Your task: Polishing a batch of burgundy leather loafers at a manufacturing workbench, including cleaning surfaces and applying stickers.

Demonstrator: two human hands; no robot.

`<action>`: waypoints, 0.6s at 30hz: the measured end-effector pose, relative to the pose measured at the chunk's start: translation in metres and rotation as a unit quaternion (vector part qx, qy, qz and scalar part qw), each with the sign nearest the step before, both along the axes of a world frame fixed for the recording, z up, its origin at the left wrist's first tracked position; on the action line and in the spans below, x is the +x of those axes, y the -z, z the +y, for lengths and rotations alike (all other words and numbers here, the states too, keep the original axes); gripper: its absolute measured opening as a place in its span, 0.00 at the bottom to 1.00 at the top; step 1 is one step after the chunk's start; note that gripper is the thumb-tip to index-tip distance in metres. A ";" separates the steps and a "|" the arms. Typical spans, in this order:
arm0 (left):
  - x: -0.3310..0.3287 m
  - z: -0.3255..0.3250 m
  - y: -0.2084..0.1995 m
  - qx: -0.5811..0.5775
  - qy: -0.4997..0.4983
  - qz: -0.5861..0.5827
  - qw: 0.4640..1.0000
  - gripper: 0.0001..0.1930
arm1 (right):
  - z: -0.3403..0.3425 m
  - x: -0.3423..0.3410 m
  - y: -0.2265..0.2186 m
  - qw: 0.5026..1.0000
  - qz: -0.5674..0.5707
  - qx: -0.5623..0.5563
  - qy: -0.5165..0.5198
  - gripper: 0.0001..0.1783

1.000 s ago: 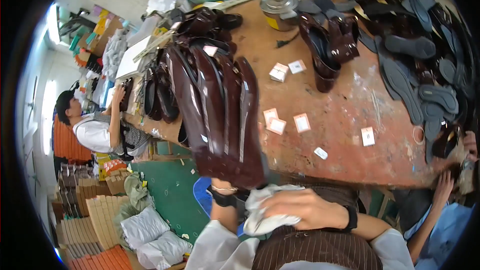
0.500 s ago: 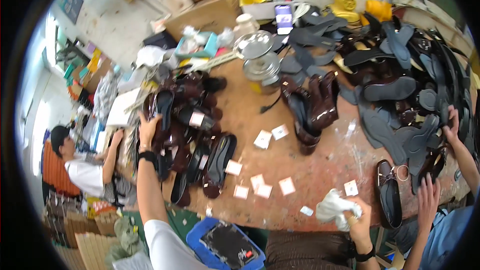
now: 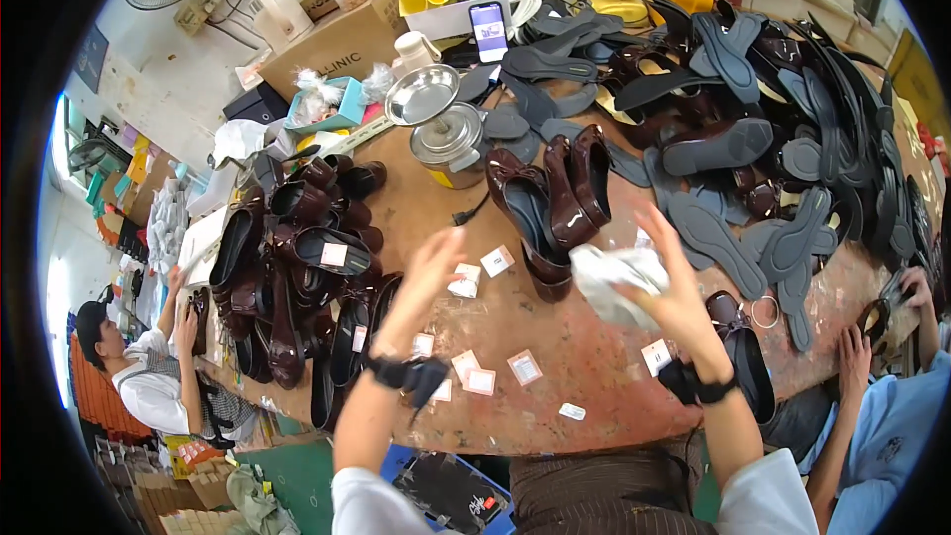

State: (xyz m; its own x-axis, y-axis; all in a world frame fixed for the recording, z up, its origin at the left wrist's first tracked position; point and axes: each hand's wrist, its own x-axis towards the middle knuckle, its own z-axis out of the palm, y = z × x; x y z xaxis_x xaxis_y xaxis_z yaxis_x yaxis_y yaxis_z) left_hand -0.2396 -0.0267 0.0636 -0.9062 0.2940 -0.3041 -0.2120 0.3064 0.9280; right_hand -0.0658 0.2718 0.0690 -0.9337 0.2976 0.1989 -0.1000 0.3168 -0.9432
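Note:
My left hand [image 3: 433, 270] is over the middle of the table with its fingers stretched out, holding nothing; motion blurs it a little. In my right hand [image 3: 676, 299] is a crumpled white cloth [image 3: 616, 277], gripped on the thumb side while other fingers stay extended. Just beyond the hands, several glossy burgundy shoes [image 3: 565, 203] stand together. Small white paper tags [image 3: 525, 367] lie between and in front of my arms. To the right, a single dark shoe [image 3: 745, 362] is partly hidden behind my right wrist.
Piled burgundy shoes [image 3: 287, 277] fill the left side of the table [image 3: 604, 391]. Grey insoles [image 3: 728, 238] and more shoes are heaped at right. A metal dish on a glass jar [image 3: 446, 144] stands at the back. Co-workers sit at both sides; one person's hand [image 3: 854, 362] is near a shoe.
My left hand has left the shoe pile on the left and come to the table's middle. My right hand has moved forward with the cloth. The view has shifted.

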 end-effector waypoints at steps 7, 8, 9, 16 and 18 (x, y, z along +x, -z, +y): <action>-0.009 0.132 0.061 0.012 -0.098 -0.048 0.994 0.41 | -0.008 -0.099 0.048 0.982 -0.153 -0.110 -0.019 0.53; -0.008 0.135 0.067 0.034 -0.101 -0.021 0.994 0.40 | -0.008 -0.100 0.052 0.971 -0.183 -0.152 -0.011 0.49; -0.007 0.136 0.071 0.049 -0.099 0.003 0.994 0.39 | -0.008 -0.099 0.055 0.977 -0.149 -0.146 -0.035 0.43; -0.009 0.124 0.080 0.203 -0.053 -0.070 0.975 0.38 | -0.023 -0.070 0.028 0.992 0.030 0.052 -0.112 0.19; -0.001 0.121 0.076 0.262 -0.026 -0.163 0.951 0.42 | -0.027 -0.064 0.013 0.989 0.009 0.099 -0.110 0.22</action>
State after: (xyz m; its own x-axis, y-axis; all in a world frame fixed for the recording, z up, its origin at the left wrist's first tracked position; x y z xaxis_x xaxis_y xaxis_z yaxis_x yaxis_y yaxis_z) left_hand -0.2410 0.0943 -0.0121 -0.8065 0.4394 -0.3956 -0.5168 -0.1987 0.8327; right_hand -0.1294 0.2446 0.0558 -0.9676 0.0406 0.2493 -0.2028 0.4635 -0.8626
